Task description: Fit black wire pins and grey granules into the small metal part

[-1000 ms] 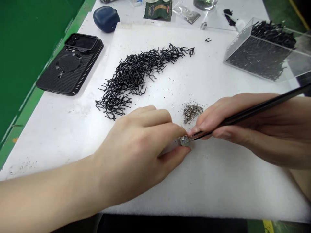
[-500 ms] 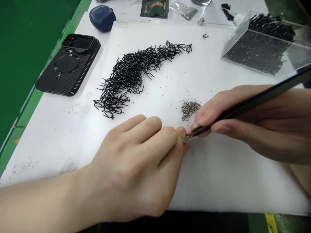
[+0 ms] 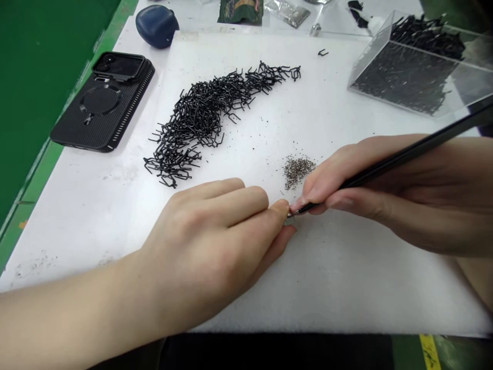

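My left hand (image 3: 208, 241) is closed in a pinch at the middle of the white work surface. Between its thumb and forefinger is a tiny piece, mostly hidden, too small to name. My right hand (image 3: 416, 210) grips black tweezers (image 3: 408, 153), whose tips meet the left fingertips. Just beyond the fingers lies a small heap of tiny metallic bits (image 3: 297, 170). Farther back a long pile of black forked pieces (image 3: 204, 110) stretches across the white sheet (image 3: 246, 308), and a single black forked piece (image 3: 322, 53) lies apart.
A clear box (image 3: 408, 77) full of black pieces stands at back right. On the left lie a black-cased phone (image 3: 102, 103) and a dark blue rounded object (image 3: 157, 25). At the back are a green packet (image 3: 241, 11) and a clear bag (image 3: 288, 13).
My left hand has turned flatter, its thumb and forefinger now pointing farther right. The tweezers' prongs look closer together. The whole view has shifted slightly.
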`<state>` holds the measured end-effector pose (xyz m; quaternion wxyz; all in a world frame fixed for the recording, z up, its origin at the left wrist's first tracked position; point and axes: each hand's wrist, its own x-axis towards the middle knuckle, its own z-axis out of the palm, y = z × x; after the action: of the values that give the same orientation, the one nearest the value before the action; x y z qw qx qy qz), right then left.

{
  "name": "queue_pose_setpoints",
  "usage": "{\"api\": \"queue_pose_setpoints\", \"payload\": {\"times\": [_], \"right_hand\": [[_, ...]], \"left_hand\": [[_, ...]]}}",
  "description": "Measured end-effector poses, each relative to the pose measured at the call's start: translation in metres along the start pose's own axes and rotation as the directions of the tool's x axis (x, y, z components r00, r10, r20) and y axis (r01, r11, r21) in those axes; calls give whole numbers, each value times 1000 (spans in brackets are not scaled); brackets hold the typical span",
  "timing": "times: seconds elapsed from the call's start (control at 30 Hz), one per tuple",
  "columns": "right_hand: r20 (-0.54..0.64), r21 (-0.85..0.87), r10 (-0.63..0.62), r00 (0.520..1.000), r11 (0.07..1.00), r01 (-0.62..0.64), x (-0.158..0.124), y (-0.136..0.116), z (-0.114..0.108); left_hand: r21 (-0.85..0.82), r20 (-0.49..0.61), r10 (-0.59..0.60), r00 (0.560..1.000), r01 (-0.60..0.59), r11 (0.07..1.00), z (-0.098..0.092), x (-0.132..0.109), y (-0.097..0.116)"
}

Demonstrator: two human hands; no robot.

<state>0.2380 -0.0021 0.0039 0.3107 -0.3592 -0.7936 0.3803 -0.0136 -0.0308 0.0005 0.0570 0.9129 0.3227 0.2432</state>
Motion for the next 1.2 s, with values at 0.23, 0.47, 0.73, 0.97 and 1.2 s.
{"api": "queue_pose_setpoints", "payload": {"times": [0.23, 0.47, 0.73, 0.97, 1.2], "right_hand": [[-15, -29, -8, 1000, 1000, 7, -3, 1, 0], [-20, -29, 10, 1000, 1000, -11, -2, 2, 0], [-36, 58, 38, 999, 998, -36, -2, 1, 2], [-35, -10, 21, 999, 1000, -22, -3, 2, 0], [-53, 14, 32, 998, 999, -31, -3, 3, 1]], "left_hand": [[-18, -10, -39, 999, 39, 999, 0, 1, -1], [-48, -15, -47, 999, 46, 998, 4, 2, -4], [-63, -17, -62, 998, 60, 996, 3, 2, -4], [-61, -8, -55, 998, 54, 997, 1, 1, -1], [-69, 18, -72, 997, 73, 995, 0, 3, 1]]}}
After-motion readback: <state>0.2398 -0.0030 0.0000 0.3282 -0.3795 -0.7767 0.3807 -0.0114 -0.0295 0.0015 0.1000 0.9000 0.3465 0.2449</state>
